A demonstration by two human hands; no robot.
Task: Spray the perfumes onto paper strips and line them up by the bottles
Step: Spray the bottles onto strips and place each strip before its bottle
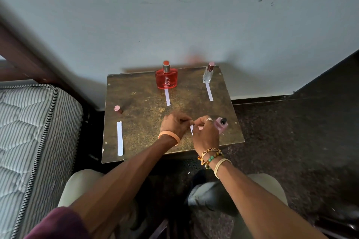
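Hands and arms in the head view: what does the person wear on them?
The left hand has a plain peach-orange wristband, and a maroon sleeve covers the upper arm. The right hand wears an ornate silver ring and, at the wrist, a lettered woven band, a bracelet of green and brown beads, and a cream cord.

A bedroom in a home: a quilted, striped mattress [29, 132] lies at the left, with what looks like a dark wooden bed frame [25, 58] behind it. A small worn table [139, 114] stands against a plain, scuffed painted wall [174, 15] on a dark floor [291, 132], and perfume bottles [166, 79] stand on it.
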